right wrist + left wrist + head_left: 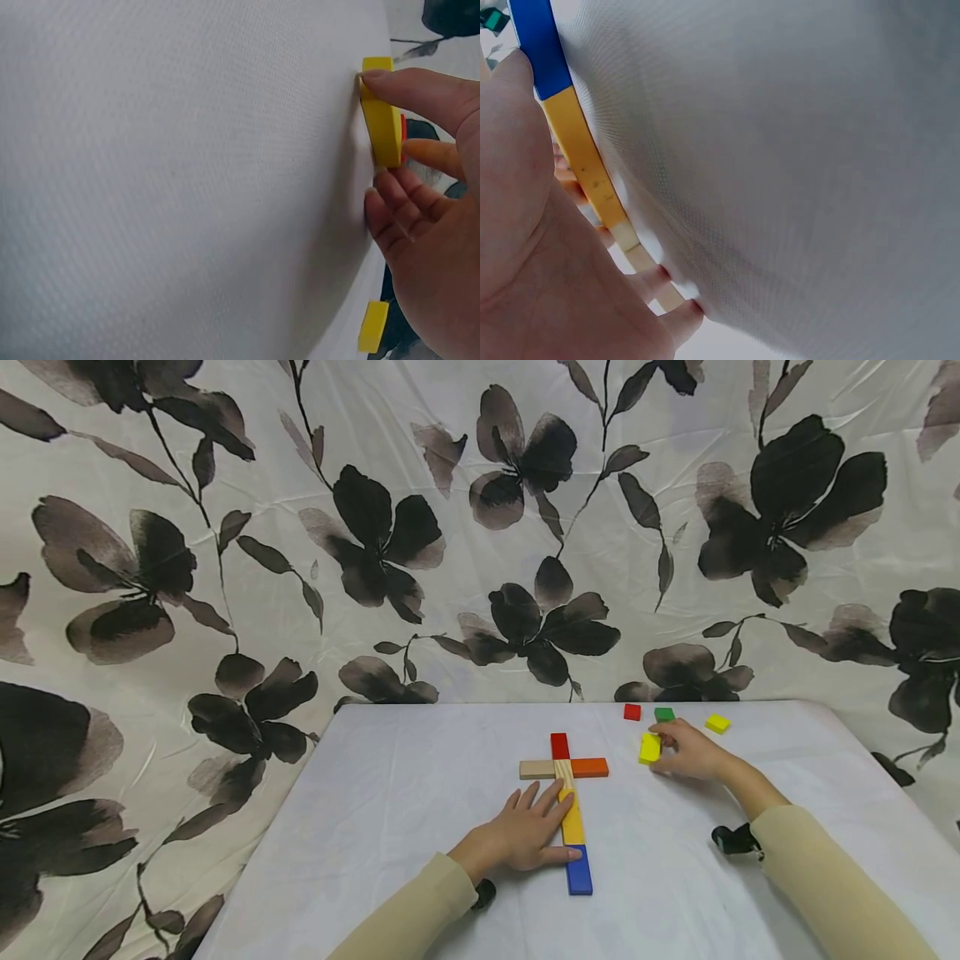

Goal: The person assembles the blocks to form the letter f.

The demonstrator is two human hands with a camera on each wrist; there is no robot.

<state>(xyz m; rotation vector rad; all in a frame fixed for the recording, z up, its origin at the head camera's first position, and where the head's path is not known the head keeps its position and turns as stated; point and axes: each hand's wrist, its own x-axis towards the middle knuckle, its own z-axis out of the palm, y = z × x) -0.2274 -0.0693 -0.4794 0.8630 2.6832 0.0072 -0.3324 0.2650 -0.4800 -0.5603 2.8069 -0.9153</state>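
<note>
My left hand lies with spread, straight fingers over a cross of flat wooden blocks, touching its left side. That cross has a blue block at the near end, a yellow-orange block, a pale wood block in the middle and a red block on top. A tan block and an orange block form its arms. To the right, my right hand pinches a yellow block between thumb and finger, at or just above the tabletop.
Near the table's far edge are a small red block, a green block partly behind my right fingers, and another yellow block. White cloth covers the table. A floral curtain hangs behind it.
</note>
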